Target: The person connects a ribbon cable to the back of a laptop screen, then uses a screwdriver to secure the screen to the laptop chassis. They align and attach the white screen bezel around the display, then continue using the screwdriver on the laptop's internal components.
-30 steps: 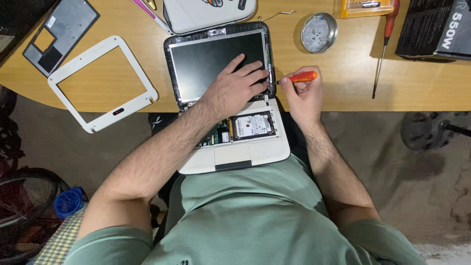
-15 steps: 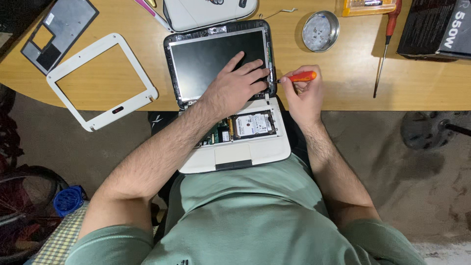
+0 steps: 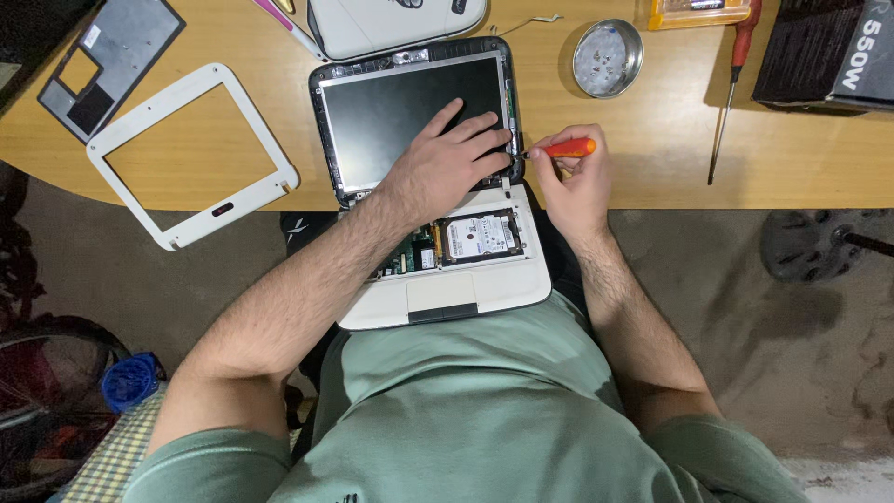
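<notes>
The right hand [image 3: 570, 177] has its fingers pinched on an orange-handled screwdriver [image 3: 562, 148], tip at the right edge of the opened laptop's screen panel [image 3: 400, 107], which lies half on the wooden table [image 3: 652, 158], half on the lap. The left hand [image 3: 449, 154] presses flat on it, fingers spread. This looks like working a screw at the screen's side bracket; turning it calls for steady downward pressure. A white bezel [image 3: 191, 154] and metal dish [image 3: 607, 58] lie nearby.

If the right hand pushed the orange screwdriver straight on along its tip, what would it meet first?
The right hand holds the orange screwdriver pointing left. Its tip is already at the right edge of the screen frame, just beside the left hand's fingertips; depth is unclear, so probably the frame first.
</notes>
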